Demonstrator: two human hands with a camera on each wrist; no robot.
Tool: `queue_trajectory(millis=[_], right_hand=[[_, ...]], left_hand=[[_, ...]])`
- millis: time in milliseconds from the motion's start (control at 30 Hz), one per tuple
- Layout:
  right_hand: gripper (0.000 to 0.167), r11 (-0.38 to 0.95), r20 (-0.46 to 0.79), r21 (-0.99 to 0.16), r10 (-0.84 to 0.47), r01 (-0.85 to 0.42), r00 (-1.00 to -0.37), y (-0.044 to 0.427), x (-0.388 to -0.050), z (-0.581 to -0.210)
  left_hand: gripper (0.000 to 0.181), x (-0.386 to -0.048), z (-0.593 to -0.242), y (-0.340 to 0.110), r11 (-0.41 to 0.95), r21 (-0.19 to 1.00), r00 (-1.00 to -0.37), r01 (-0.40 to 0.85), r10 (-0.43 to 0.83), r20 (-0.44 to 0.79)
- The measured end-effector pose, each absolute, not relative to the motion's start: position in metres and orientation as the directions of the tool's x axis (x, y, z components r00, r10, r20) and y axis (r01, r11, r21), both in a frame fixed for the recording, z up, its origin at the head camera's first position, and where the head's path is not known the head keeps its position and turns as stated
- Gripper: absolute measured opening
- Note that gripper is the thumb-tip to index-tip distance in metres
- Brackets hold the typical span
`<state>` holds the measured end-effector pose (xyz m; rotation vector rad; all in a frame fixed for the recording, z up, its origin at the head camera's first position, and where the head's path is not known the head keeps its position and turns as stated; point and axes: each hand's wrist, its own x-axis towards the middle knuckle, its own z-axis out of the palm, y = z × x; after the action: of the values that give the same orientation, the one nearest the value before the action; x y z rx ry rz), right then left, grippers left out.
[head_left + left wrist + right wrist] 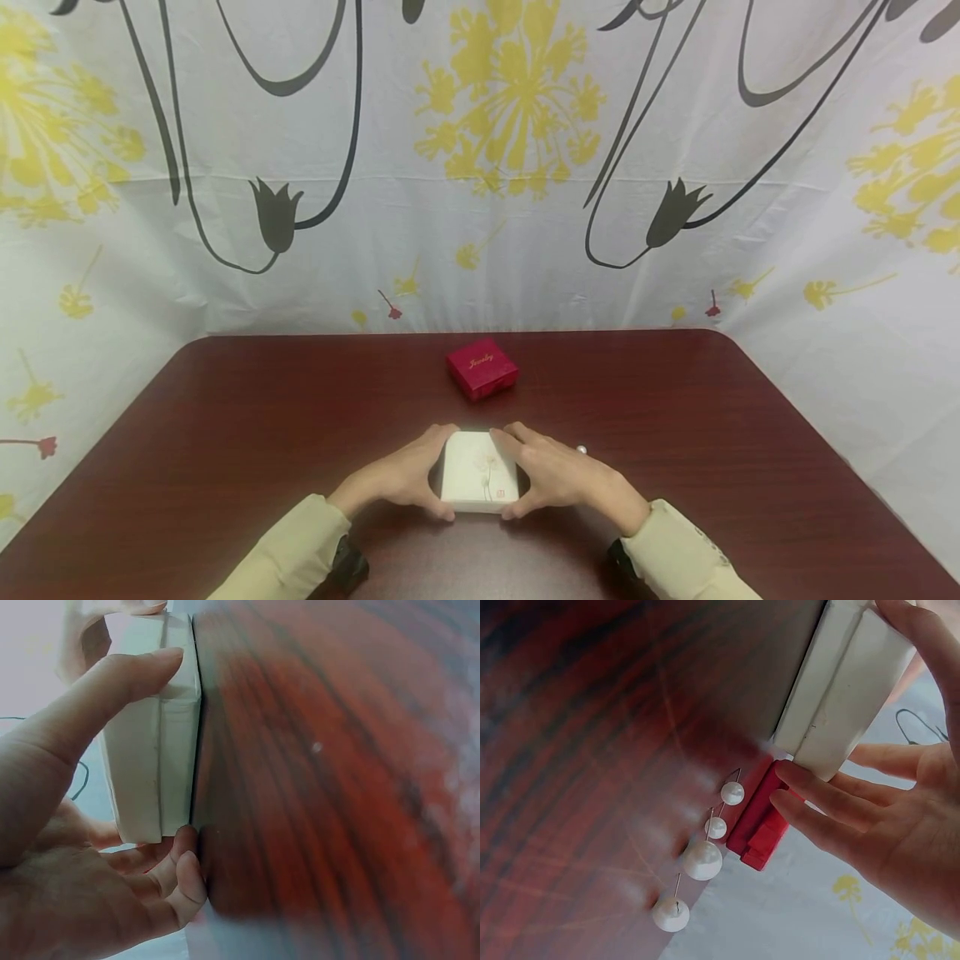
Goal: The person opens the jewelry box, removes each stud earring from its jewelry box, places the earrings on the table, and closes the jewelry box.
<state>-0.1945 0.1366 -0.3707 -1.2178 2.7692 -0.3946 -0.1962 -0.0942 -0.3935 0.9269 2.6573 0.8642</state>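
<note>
A small white lidded box [472, 471] with a flower print on top sits on the table between both hands. My left hand [405, 477] holds its left side, thumb at the near edge and fingers round the far corner. On the opposite side my right hand [558, 475] grips the box the same way. The seam between lid and base shows in the left wrist view, where the box [139, 772] appears closed. Several white pearls [703, 860] on thin metal pins lie on the table near my right hand; in the head view one pearl [581, 450] peeks out behind it.
Beyond the white box lies a closed red jewelry box [482, 369] with gold lettering. The dark wooden table [300, 400] reaches back to a white curtain [375, 275] with printed flowers, which also hangs along the left and right sides.
</note>
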Motion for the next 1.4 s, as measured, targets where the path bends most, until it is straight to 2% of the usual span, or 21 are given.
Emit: queue_trajectory(millis=[600, 733, 867, 967, 1200, 1400], right_hand=[[0.093, 0.668, 0.013, -0.258, -0.72, -0.698, -0.694, 0.135, -0.194, -0.373], [0.092, 0.662, 0.019, -0.26, -0.724, -0.703, -0.689, 0.133, -0.196, -0.374], [0.091, 0.675, 0.0, -0.273, -0.712, -0.685, -0.702, 0.129, -0.201, -0.374], [0.09, 0.686, -0.004, -0.281, -0.7, -0.671, -0.714, 0.124, -0.206, -0.373], [0.083, 0.695, 0.007, -0.32, -0.678, -0.644, -0.735, 0.107, -0.218, -0.371], [0.074, 0.663, 0.06, -0.338, -0.693, -0.668, -0.718, 0.091, -0.234, -0.37]], left_hand=[[0.096, -0.196, -0.392, -0.09, 0.66, 0.552, -0.789, 0.51, 0.615, -0.005], [0.089, -0.196, -0.391, -0.093, 0.631, 0.577, -0.785, 0.519, 0.619, 0.03], [0.084, -0.198, -0.392, -0.098, 0.583, 0.586, -0.77, 0.563, 0.627, 0.116], [0.085, -0.2, -0.392, -0.104, 0.568, 0.596, -0.776, 0.567, 0.612, 0.155], [0.09, -0.211, -0.395, -0.117, 0.629, 0.611, -0.851, 0.481, 0.503, 0.153], [0.093, -0.219, -0.393, -0.128, 0.673, 0.618, -0.904, 0.406, 0.392, 0.168]])
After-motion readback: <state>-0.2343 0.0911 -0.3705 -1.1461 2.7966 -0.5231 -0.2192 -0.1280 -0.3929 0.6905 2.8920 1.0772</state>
